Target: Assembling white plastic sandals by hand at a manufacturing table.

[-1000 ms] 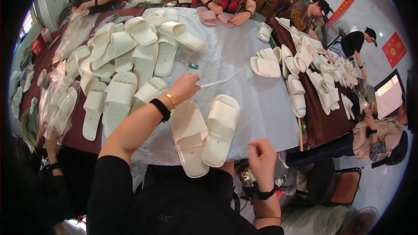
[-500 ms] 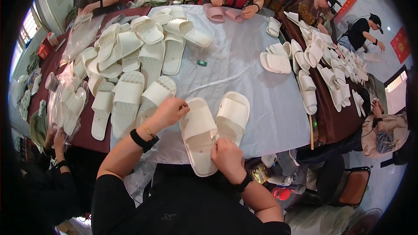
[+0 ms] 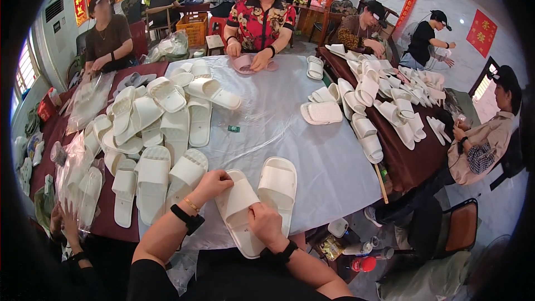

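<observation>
Left hand bunched and right hand curled, each grip's hold unclear, flank a slipper probably best kept steady against the bench.

You wear a black short-sleeved top, 1 slim gold-coloured bracelet and 1 black wristband with a boxy dark block on your left wrist, plus 1 black strap around your right wrist.

Head-worn fisheye view, angled down, close over the table
</observation>
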The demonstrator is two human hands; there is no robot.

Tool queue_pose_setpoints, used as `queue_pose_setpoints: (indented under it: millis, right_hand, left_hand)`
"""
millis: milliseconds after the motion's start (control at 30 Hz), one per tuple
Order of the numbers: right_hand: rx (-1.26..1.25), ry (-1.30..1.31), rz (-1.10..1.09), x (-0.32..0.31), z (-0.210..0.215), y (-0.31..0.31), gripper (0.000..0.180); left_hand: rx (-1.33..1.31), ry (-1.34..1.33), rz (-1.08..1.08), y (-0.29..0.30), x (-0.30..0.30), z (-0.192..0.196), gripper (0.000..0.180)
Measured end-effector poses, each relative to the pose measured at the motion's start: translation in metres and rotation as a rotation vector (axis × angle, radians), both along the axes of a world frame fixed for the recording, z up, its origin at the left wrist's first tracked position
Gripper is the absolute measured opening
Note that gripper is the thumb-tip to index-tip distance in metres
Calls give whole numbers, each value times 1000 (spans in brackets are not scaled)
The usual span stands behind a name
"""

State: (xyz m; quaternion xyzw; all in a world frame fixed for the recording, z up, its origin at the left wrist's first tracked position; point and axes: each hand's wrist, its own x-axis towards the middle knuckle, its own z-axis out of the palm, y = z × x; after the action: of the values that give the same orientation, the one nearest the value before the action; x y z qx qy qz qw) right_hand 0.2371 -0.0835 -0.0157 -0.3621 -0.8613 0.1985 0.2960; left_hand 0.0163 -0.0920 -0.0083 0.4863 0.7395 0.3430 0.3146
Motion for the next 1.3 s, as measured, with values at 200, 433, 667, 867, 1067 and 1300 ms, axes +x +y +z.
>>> queue_pose_setpoints:
  millis: [200,433,667,867,1067,1300]
  right_hand:
    - [-72,-184,-47,26,4,8,10]
    - [119,-173,-185,77,40,23,4]
    - [195,-92,71,56,40,-17,7]
    - [134,-115,214,45,23,-26,6]
    - [161,-34,189,43,8,14,6]
    - [287,46,141,45,-12,62,18]
  left_hand:
    - [106,-190,157,9,-18,-7,17]
    - [273,-332,246,25,-11,36,13]
    - [246,-71,-4,60,19,40,19]
    - [107,43,-197,83,48,38,21]
    - [107,127,-255,104,62,28,22]
    - [70,116,-296,125,60,19,25]
